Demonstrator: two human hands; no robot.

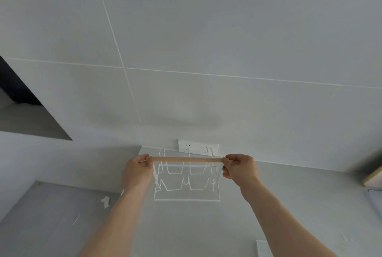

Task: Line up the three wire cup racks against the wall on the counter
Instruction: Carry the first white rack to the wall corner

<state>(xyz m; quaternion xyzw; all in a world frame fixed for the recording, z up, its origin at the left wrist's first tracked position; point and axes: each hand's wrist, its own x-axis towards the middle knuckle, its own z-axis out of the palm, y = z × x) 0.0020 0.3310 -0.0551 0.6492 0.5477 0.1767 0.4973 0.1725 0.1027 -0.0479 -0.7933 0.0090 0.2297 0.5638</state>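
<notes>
One white wire cup rack (186, 182) stands on the grey counter (289, 205) close to the tiled wall, below a white socket plate (196, 146). A wooden handle bar (187, 159) runs across the rack's top. My left hand (137, 171) grips the bar's left end and my right hand (239, 167) grips its right end. The rack's rectangular base touches or sits just over the counter; I cannot tell which. No other rack is in view.
A recessed sink or lower grey surface (51, 221) lies at the left with a small white scrap (105, 201) on it. A yellowish board edge (372, 176) stands at the far right. A pale sheet corner (263, 247) pokes in at the bottom.
</notes>
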